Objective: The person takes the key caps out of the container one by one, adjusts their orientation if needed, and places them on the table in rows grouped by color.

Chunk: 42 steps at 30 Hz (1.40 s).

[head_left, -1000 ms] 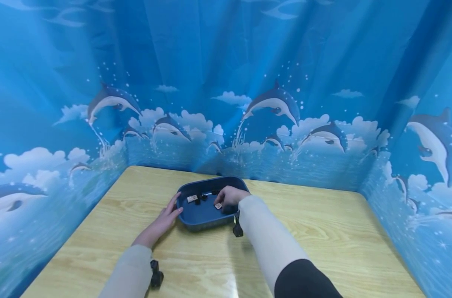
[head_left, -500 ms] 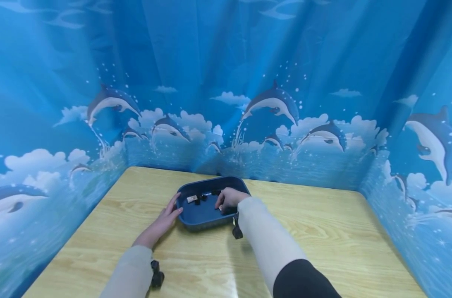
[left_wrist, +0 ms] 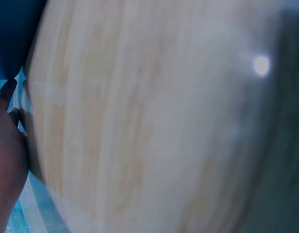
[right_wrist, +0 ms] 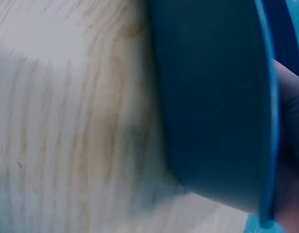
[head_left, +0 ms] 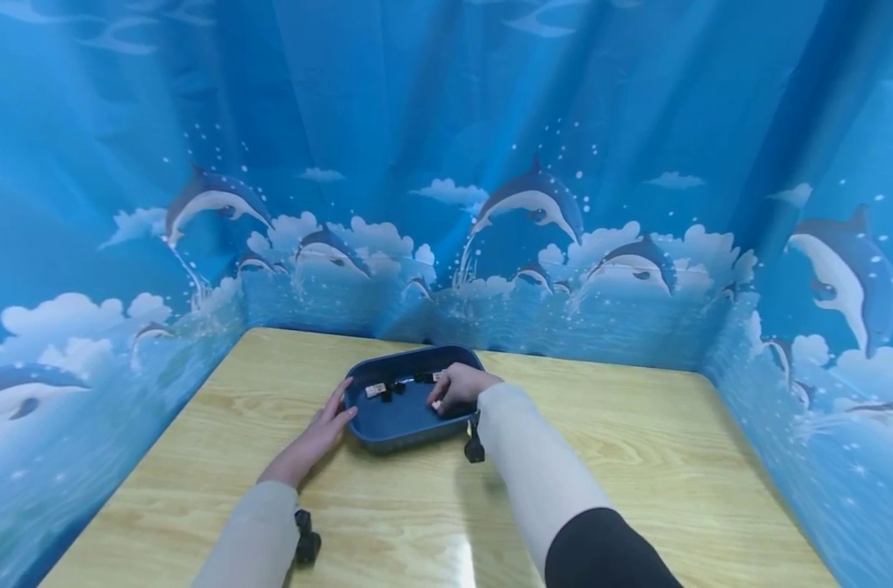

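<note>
A dark blue basin [head_left: 398, 418] stands on the table. My left hand [head_left: 323, 430] rests against its left end, fingers extended and spread. In the left wrist view, a corner of the basin [left_wrist: 10, 39] shows near the left fingertips. My right hand [head_left: 461, 387] reaches inside and pinches a small whitish block [head_left: 436, 404], mostly covered by the fingers. Another whitish block with dark marks [head_left: 375, 390] lies toward the left of the basin. Beside it are small black pieces [head_left: 391, 389]. A further pale block [head_left: 438, 376] shows behind the right hand. The right wrist view has the basin's outer wall [right_wrist: 212, 107] hiding most of that hand.
The light wooden table [head_left: 600, 457] reaches out on both sides of the basin. A blue curtain [head_left: 387, 122] printed with dolphins closes off the back and sides. A small black device [head_left: 306, 541] is strapped at the left wrist, another [head_left: 474, 445] at the right.
The block in my right fingers has turned and is less visible than a second ago. A pale block behind that hand has come into sight. The left hand stays on the basin.
</note>
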Each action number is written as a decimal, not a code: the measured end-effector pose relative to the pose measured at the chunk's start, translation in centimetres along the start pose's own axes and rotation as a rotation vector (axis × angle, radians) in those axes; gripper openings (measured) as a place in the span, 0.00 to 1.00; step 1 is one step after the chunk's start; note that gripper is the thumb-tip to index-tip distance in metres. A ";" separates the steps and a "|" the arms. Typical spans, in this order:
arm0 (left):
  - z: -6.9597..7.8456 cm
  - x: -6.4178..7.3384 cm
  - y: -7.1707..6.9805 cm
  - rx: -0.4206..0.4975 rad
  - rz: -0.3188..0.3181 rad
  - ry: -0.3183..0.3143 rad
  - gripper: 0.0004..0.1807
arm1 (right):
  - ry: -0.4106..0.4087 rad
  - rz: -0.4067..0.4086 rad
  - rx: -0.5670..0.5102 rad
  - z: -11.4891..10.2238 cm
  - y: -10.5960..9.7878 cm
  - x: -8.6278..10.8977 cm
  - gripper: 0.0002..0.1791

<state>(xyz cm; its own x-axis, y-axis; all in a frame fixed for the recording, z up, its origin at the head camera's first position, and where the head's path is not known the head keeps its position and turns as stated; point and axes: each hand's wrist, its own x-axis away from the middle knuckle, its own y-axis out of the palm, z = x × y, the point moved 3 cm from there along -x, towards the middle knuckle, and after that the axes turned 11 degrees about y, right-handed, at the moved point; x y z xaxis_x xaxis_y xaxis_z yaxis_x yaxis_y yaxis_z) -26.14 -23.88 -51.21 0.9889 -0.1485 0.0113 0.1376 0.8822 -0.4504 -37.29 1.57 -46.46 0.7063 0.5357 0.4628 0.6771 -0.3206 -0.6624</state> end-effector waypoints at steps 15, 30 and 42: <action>0.2 0.5 0.7 0.036 0.022 0.020 0.34 | -0.087 0.038 -0.130 -2.2 -2.3 2.6 0.14; 0.0 0.2 0.1 0.061 0.000 0.009 0.35 | -0.162 0.215 -0.317 -0.1 -2.4 6.4 0.13; 0.4 0.1 0.1 0.019 -0.005 0.004 0.35 | -0.184 0.223 -0.376 2.5 -0.6 10.6 0.13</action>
<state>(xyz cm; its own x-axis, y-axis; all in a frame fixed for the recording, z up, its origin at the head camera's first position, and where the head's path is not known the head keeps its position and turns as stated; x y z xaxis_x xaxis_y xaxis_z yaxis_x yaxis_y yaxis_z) -26.03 -23.65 -50.92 0.9880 -0.1542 0.0097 0.1432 0.8900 -0.4329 -30.68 9.37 -42.62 0.8179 0.5399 0.1990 0.5645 -0.6859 -0.4592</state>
